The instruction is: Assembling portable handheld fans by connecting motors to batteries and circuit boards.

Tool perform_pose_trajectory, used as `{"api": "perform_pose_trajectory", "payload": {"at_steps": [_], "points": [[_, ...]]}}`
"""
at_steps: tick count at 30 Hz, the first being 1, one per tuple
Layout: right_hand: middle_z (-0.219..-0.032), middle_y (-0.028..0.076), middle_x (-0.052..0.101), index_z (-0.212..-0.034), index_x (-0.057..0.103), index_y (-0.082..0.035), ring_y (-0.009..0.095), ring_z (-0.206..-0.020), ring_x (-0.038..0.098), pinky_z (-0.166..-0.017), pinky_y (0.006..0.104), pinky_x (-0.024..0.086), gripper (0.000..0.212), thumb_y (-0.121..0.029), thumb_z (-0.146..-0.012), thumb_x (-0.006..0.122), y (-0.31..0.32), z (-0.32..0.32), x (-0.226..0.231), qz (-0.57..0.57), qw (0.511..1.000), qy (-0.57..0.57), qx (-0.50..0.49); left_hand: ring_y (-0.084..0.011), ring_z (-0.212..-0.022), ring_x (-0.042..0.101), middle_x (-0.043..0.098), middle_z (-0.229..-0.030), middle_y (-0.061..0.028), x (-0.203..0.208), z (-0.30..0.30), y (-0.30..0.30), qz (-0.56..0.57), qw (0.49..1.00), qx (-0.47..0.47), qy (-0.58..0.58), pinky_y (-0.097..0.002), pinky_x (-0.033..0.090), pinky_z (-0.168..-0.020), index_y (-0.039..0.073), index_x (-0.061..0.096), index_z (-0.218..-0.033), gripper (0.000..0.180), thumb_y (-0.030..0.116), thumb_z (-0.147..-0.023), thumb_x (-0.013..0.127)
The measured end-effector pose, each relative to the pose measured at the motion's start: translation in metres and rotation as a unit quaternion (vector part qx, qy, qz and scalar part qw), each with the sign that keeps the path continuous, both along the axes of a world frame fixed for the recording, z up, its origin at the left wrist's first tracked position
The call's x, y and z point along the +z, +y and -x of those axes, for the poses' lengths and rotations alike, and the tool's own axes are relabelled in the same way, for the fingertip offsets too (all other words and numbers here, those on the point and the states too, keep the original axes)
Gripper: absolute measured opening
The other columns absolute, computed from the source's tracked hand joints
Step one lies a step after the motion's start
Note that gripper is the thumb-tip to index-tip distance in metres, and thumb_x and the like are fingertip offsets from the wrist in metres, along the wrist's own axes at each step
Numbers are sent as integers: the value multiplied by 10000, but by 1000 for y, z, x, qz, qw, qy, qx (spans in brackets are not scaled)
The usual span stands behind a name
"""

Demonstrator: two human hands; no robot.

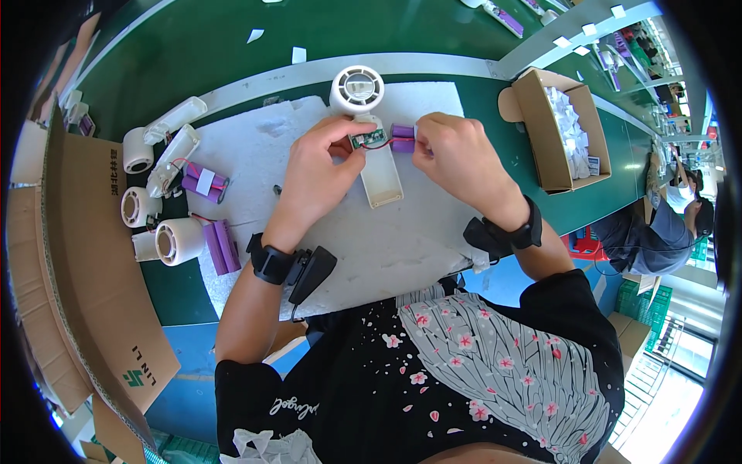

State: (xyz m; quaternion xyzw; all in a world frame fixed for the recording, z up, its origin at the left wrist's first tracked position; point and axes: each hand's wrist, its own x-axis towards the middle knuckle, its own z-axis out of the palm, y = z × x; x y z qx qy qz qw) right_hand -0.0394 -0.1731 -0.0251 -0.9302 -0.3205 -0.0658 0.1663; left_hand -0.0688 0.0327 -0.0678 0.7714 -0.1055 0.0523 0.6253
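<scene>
A white handheld fan (382, 185) lies on the foam sheet with its round head away from me and its hollow handle toward me. Over the handle, my left hand (325, 158) pinches a small green circuit board (369, 138). Red wire runs from the board to a purple battery pack (402, 138) just right of the handle. My right hand (456, 151) has its fingers closed at the right end of that pack. Its fingertips are partly hidden behind the hand.
More fan bodies (180, 241) and purple battery packs (222, 247) lie at the left. A large cardboard box (108, 247) borders that side. At the right stands a smaller cardboard box (541, 139) with white pieces inside. A person (645, 232) sits farther right.
</scene>
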Motion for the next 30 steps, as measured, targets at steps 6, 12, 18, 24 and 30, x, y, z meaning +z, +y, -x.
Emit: {"api": "perform_pose_trajectory", "payload": {"at_steps": [6, 12, 18, 24, 30], "points": [[-774, 140, 611, -797, 593, 32, 268, -650, 621, -617, 340, 511, 71, -12, -760, 635, -24, -13, -1, -103, 993, 51, -27, -158, -769, 644, 665, -982, -81, -4, 0, -2, -11, 1000, 16, 3, -261, 521, -710, 38, 689, -1044, 307, -52, -759, 616], [-905, 117, 717, -1042, 691, -21, 199, -835, 687, -724, 297, 519, 245, -185, -865, 646, -132, -41, 59, 2, 928, -36, -370, -152, -755, 642, 668, -972, -80, -2, 2, -3, -4, 999, 35, 8, -257, 519, -695, 42, 696, -1024, 299, -55, -752, 618], [-1022, 120, 700, -1105, 683, -47, 235, -966, 659, -822, 344, 510, 325, -177, -810, 728, -84, -24, 44, -65, 967, -5, -247, -147, -711, 638, 675, -946, -83, -3, 2, -3, -24, 999, 44, -3, -251, 521, -671, 55, 709, -1033, 317, -53, -747, 629], [-1062, 136, 652, -1123, 654, -40, 226, -931, 630, -781, 307, 519, 482, -81, -669, 810, -16, -21, -16, -90, 990, 52, 99, -161, -690, 653, 687, -964, -100, 0, 0, 0, -59, 998, 33, -18, -257, 532, -660, 76, 725, -1055, 341, -42, -744, 650], [-1068, 149, 618, -1245, 580, -45, 223, -806, 680, -711, 305, 556, 578, -56, -700, 773, -24, -18, -1, -86, 939, 301, 140, -161, -834, 675, 667, -1110, -122, 8, 1, 3, -117, 993, 10, -6, -262, 548, -742, 79, 722, -1093, 343, -32, -774, 662]]}}
